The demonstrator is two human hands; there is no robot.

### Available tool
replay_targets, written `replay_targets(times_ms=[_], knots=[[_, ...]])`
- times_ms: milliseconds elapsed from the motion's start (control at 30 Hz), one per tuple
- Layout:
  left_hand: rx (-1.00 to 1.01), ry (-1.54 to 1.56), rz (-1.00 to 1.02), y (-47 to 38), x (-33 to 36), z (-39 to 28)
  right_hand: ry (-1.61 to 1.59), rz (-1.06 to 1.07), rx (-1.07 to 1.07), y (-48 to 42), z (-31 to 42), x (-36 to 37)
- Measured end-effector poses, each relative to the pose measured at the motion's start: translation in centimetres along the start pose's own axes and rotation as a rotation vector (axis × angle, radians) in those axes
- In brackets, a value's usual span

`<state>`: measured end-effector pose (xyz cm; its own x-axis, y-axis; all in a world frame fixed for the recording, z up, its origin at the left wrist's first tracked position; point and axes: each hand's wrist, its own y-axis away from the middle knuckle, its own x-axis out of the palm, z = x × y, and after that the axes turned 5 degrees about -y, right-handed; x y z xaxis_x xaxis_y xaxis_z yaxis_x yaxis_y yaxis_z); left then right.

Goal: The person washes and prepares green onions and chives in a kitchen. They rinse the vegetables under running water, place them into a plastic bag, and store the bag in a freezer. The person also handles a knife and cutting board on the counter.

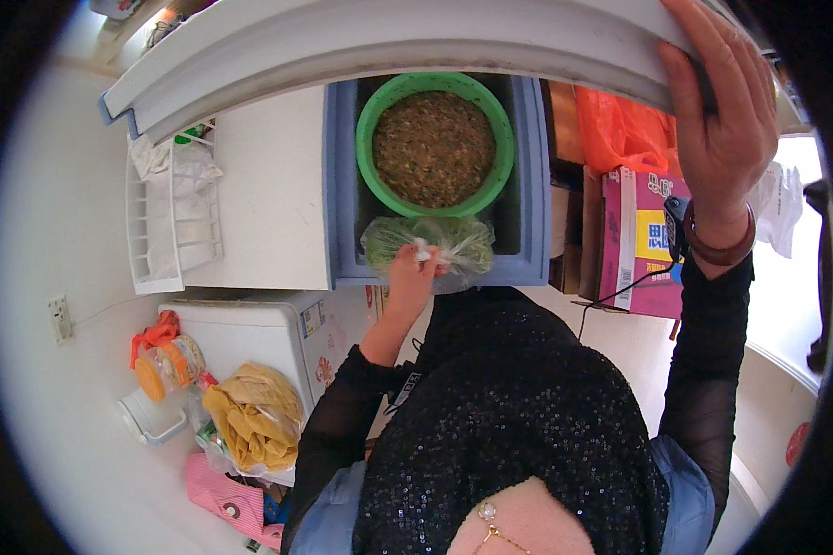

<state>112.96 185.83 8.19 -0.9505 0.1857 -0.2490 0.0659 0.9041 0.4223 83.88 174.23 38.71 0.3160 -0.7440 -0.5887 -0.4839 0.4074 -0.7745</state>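
Note:
My left hand (414, 277) grips the gathered top of a clear plastic bag (464, 253) with something green in it, at the front of an open fridge or freezer drawer (536, 229). Just beyond the bag sits a green plastic basin (365, 149) filled with a brown, chopped-looking mixture (434, 149). My right hand (725, 104) is up at the far right, its fingers over the edge of a large white lid or door (500, 35) that spans the top of the view. The thumb lies against the lid's near side.
Left of the drawer are a white surface (271, 194) and a white wire basket (173, 286) holding bags. A white appliance (236, 319) at lower left carries jars and a yellow cloth (253, 416). To the right stand a pink carton (621, 243) and an orange-red plastic bag (621, 132).

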Motion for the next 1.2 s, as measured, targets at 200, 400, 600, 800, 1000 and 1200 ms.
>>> replay_targets(times_ms=[200,400,600,800,1000,1200], knots=[[0.299,-0.786,-0.023,-2.5,1.4,1.0,0.045,0.029,-0.049,-0.2,0.1,-0.2],[0.413,-1.081,0.140,-3.8,-0.1,2.4,0.128,0.068,0.030,-0.8,1.8,-0.7],[0.156,-1.180,0.547,-7.5,-0.8,5.0,0.042,0.010,-0.054,0.1,-0.4,0.1],[-0.123,-0.980,0.822,-13.5,0.8,10.2,0.058,0.024,-0.034,-0.3,-0.3,0.1],[-0.071,-1.028,0.593,-13.2,1.0,12.0,0.061,0.060,-0.038,-0.8,-0.2,-0.2],[0.164,-0.984,0.380,-11.1,-1.4,10.3,0.073,-0.020,-0.083,-0.3,-1.0,0.8]])
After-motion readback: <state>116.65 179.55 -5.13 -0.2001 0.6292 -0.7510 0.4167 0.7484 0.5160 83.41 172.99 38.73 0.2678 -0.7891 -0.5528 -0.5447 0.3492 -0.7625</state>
